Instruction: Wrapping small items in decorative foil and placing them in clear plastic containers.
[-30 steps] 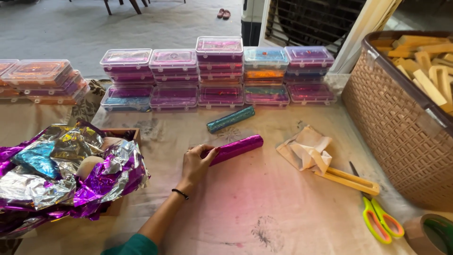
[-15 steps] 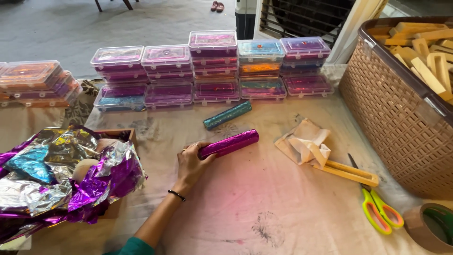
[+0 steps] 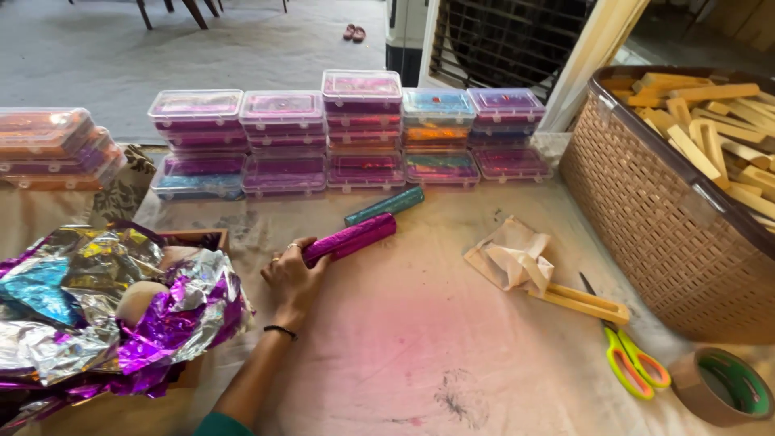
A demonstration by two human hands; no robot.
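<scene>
Left hand (image 3: 292, 276) at centre left of the frame, forearm rising from the bottom edge near the middle, wrist banded by a thin black bracelet (image 3: 279, 330). Fingers curled and clamped on the near end of a magenta foil-wrapped tube (image 3: 349, 238), rings on two fingers. Tube angled up toward the right, lying low over the cloth-covered counter (image 3: 420, 339); far end near a teal foil-wrapped tube (image 3: 384, 206) resting just above it, whether touching cannot be told. Right hand out of view.

To the left of the hand, a wooden box (image 3: 198, 240) heaped with crumpled purple, silver and blue foil (image 3: 97, 315). Across the upper middle, stacks of clear plastic boxes (image 3: 347, 129) with coloured contents. Right of centre, a crumpled bit of pale paper (image 3: 508, 258) against a wooden frame piece (image 3: 581, 304). Lower right, yellow-green scissors (image 3: 634, 365) and a roll of brown tape (image 3: 718, 386). Far right, a brown woven basket (image 3: 654, 210) filled with wooden pieces (image 3: 710, 121).
</scene>
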